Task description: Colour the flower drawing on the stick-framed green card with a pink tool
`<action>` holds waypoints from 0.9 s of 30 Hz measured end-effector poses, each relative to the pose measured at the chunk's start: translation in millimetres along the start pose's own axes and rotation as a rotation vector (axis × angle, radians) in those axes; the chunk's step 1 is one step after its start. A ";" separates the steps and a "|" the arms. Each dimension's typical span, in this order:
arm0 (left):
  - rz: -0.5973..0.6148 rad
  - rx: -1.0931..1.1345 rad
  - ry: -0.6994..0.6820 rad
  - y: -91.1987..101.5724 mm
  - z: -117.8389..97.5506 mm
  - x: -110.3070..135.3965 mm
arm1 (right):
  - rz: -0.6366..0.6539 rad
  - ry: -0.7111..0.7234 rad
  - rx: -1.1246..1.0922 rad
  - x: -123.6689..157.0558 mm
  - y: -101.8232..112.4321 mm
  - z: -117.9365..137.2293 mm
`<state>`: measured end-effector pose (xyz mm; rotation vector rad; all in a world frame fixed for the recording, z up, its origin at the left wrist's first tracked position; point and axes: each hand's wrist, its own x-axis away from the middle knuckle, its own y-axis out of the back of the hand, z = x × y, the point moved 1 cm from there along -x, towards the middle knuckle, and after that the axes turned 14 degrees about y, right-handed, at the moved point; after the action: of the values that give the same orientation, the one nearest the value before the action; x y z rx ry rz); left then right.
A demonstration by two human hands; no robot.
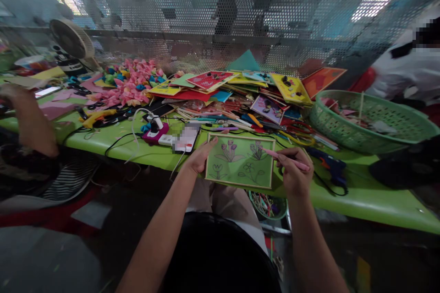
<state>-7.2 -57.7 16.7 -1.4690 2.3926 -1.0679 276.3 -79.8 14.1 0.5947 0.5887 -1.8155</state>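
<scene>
A green card (228, 171) with a pale border is tilted up at the table's front edge, showing several drawn flowers. The upper two flowers have purple colouring; the lower two are dark outlines. My left hand (201, 154) grips the card's left edge, thumb at the top left corner. In my right hand (296, 171) is a pink pen (292, 160), its tip at the upper right flower. Behind the card lies a phone (189, 137), beside a purple power strip (155, 135) with a white plug.
Coloured cards (213, 80) and pens are heaped at the back. A green basket (385, 123) with scraps stands right, near a blue glue gun (332, 167). Pink paper flowers (132, 82) and a fan (70, 39) are on the left. Another person's arm (32, 121) rests at far left.
</scene>
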 end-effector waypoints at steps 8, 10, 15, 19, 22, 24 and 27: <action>-0.004 0.003 -0.006 0.0 0.0 0.2 | 0.004 0.008 -0.004 0.2 -0.7 3.1; -0.002 0.000 -0.001 0.0 0.1 0.3 | 0.016 -0.004 0.001 0.2 -0.5 4.1; -0.011 -0.003 -0.004 0.6 0.3 0.3 | 0.004 0.004 -0.005 -0.6 -1.0 4.1; 0.002 0.004 0.001 -0.3 0.2 0.7 | -0.019 0.012 -0.014 -0.6 -1.4 1.8; -0.015 0.013 -0.009 -0.6 0.5 0.9 | -0.024 0.011 -0.025 -0.6 -2.1 2.0; -0.032 0.016 -0.017 -0.2 1.0 0.6 | -0.030 0.012 -0.034 -1.0 -2.7 3.2; -0.026 0.020 -0.025 0.5 1.2 0.0 | -0.033 0.012 -0.054 -1.8 -3.3 4.7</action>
<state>-7.0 -58.2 15.5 -1.5015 2.3452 -1.0693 273.2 -80.6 19.2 0.5629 0.6568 -1.8227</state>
